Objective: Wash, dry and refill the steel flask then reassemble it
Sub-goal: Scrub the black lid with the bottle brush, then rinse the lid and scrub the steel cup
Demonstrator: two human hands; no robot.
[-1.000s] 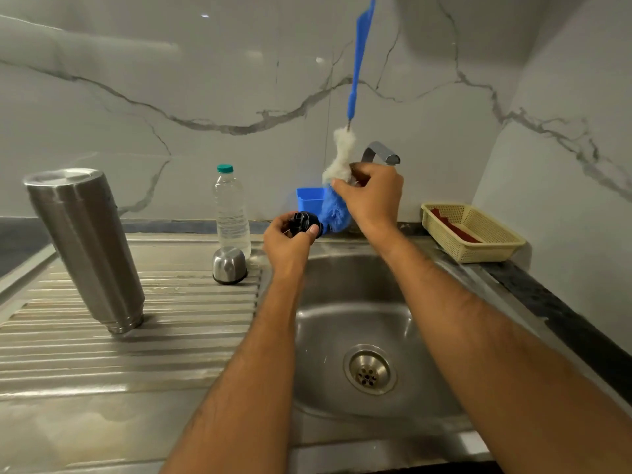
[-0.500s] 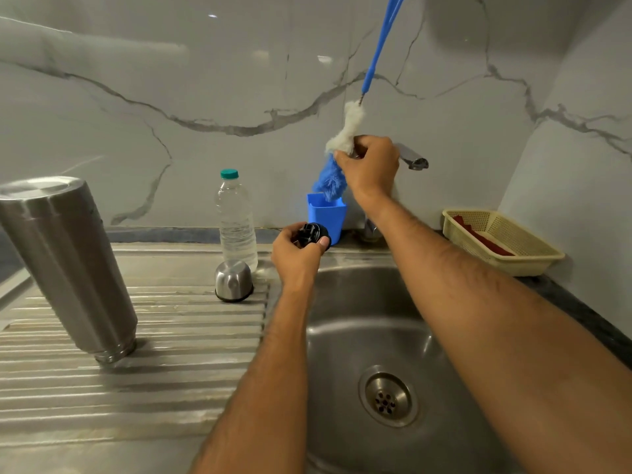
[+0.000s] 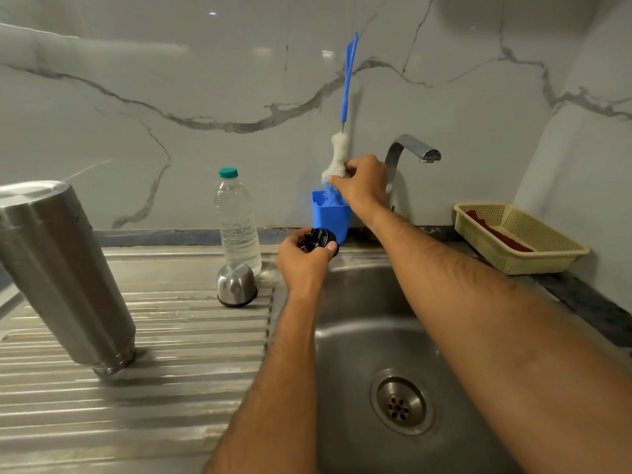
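Note:
The steel flask body (image 3: 65,271) stands upside down on the ribbed drainboard (image 3: 178,364) at the left. Its steel cup lid (image 3: 236,284) sits inverted farther back, in front of a clear water bottle (image 3: 238,220) with a green cap. My left hand (image 3: 304,261) grips the flask's black stopper (image 3: 319,239) above the sink's back rim. My right hand (image 3: 362,183) pinches the white and blue head of a long blue bottle brush (image 3: 348,83), whose tip sits inside a blue cup (image 3: 331,217) beside the tap.
The steel sink basin (image 3: 359,336) with its drain (image 3: 398,403) lies under my arms. A curved tap (image 3: 407,148) stands behind it. A yellow plastic basket (image 3: 519,241) holding a red cloth sits on the dark counter at the right. Marble wall closes the back and right.
My right hand has lowered the brush so its blue tip now sits in the blue cup and the handle stands more upright. My left hand still holds the stopper.

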